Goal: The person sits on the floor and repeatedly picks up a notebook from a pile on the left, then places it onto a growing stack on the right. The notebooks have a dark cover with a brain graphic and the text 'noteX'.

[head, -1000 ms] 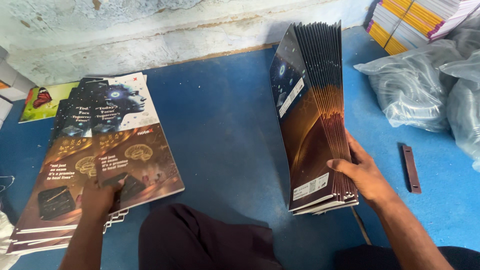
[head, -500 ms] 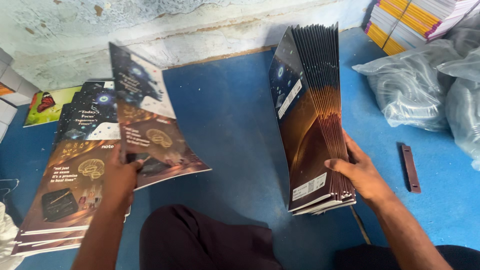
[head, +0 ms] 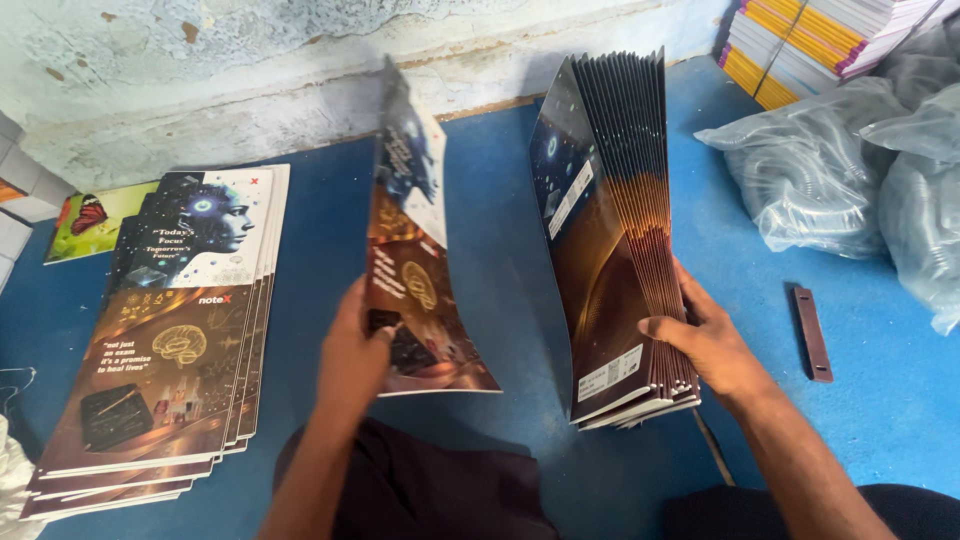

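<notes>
My left hand (head: 352, 358) grips one glossy printed cover sheet (head: 415, 250) by its lower edge and holds it upright and tilted above the blue floor. My right hand (head: 712, 345) clasps the lower right side of a thick fanned bundle of similar dark covers (head: 615, 240), which stands on its bottom edge. On the left lies a flat stack of the same covers (head: 170, 330), printed with a face and a brain, apart from both hands.
A butterfly-printed sheet (head: 95, 215) lies at the far left by the wall. Clear plastic bags of coils (head: 850, 170) sit at the right, a stack of yellow-edged books (head: 810, 45) behind them. A small brown strip (head: 810, 332) lies on the blue floor (head: 500, 180).
My left hand has lifted one cover off the flat stack and carried it rightwards, tilting it upright near the fanned bundle. My right hand has kept the bundle still.
</notes>
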